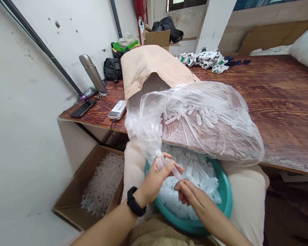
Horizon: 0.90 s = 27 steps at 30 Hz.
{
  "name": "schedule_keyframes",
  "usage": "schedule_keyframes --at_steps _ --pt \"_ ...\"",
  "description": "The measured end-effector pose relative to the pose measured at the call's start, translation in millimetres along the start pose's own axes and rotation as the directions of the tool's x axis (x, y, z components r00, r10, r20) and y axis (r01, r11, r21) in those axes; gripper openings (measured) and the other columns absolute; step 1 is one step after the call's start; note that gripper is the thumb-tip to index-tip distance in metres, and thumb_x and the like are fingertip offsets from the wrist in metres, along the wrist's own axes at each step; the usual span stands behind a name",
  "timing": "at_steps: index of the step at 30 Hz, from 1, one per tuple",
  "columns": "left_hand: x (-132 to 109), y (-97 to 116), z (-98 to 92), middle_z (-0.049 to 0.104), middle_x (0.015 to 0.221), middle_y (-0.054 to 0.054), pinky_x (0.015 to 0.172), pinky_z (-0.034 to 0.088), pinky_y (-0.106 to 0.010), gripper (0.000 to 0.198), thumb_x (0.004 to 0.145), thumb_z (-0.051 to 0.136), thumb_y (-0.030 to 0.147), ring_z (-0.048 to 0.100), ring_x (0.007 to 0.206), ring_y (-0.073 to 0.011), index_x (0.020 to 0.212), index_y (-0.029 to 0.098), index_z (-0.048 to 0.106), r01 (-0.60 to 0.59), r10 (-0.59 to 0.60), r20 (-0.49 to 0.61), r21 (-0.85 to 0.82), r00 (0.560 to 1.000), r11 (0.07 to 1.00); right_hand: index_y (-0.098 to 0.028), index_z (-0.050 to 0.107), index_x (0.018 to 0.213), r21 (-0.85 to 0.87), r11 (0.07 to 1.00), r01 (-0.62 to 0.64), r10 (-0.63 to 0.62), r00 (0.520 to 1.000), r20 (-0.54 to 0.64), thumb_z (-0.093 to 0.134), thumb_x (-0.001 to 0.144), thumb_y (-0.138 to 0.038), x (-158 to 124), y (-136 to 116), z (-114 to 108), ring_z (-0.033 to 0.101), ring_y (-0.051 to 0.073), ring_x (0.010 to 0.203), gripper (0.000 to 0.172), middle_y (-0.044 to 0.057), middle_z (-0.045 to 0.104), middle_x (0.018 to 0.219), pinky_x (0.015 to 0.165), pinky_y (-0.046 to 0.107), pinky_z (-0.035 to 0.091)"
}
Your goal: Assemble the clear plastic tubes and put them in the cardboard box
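Tubes [162, 162] are being pinched by the left hand [154, 181]; the right hand [192, 195], fingers curled, is picking from the basin [224, 201] at 6 o'clock; gentle grip is helping.

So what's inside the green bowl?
The green bowl holds lots of small clear plastic tubes. Both hands and the plastic bag cover part of it, so its bottom can't be seen.

Beneath your fingers [169, 168] the teal basin [224, 201] loses its near rim behind your wrists; the tube ends inside your left hand [154, 181] stay hidden, and both your forearms run off the bottom edge
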<state>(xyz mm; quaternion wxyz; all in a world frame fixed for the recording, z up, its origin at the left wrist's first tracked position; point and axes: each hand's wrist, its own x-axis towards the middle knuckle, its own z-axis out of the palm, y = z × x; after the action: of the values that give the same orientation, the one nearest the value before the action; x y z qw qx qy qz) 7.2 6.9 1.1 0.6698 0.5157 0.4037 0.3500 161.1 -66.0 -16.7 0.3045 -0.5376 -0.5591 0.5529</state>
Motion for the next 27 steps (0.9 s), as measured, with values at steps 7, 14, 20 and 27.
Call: schedule_keyframes --at_steps 7,14,20,27 --pt "43.2 8.9 -11.5 0.071 0.090 -0.009 0.082 0.051 -0.041 0.028 0.083 0.069 0.031 0.070 0.093 -0.0314 0.103 0.017 0.058 0.033 -0.111 0.039 0.812 0.993 0.583 -0.019 0.066 0.111 -0.495 0.855 0.155 -0.107 0.986 0.125 0.060 0.085 -0.010 16.8 11.9 13.8 0.064 0.031 0.107 0.028 0.013 0.065 0.115 0.093 0.044 0.049" --pt "58.8 -0.1 8.5 0.072 0.098 -0.019 0.087 0.049 -0.047 0.019 0.081 0.071 0.029 0.067 0.102 -0.0393 0.090 0.014 0.064 0.001 -0.147 0.056 0.933 0.988 0.361 -0.019 0.068 0.106 -0.504 0.844 0.181 -0.123 0.981 0.147 0.058 0.081 -0.002 18.3 15.3 16.8 0.066 0.030 0.102 0.032 0.011 0.069 0.109 0.088 0.040 0.052" --pt "45.3 11.9 -3.5 0.072 0.090 -0.006 0.072 0.048 -0.031 0.025 0.085 0.063 0.043 0.068 0.086 -0.0254 0.088 0.018 0.064 -0.073 -0.115 0.145 0.875 0.983 0.478 -0.025 0.069 0.110 -0.423 0.884 0.199 -0.180 0.980 0.084 0.055 0.089 -0.012 7.1 26.9 -0.1 0.067 0.025 0.105 0.028 0.006 0.072 0.110 0.092 0.037 0.051" --pt "6.6 21.2 -17.5 0.064 0.077 0.003 0.057 0.040 -0.022 0.031 0.086 0.062 0.050 0.059 0.068 -0.0140 0.090 0.019 0.065 -0.061 -0.096 0.203 0.650 0.974 0.758 -0.022 0.072 0.095 -0.131 0.990 0.054 -0.087 0.962 -0.258 0.056 0.092 -0.051 -3.2 32.1 -32.7 0.067 0.020 0.070 0.033 0.006 0.071 0.086 0.059 0.028 0.056"
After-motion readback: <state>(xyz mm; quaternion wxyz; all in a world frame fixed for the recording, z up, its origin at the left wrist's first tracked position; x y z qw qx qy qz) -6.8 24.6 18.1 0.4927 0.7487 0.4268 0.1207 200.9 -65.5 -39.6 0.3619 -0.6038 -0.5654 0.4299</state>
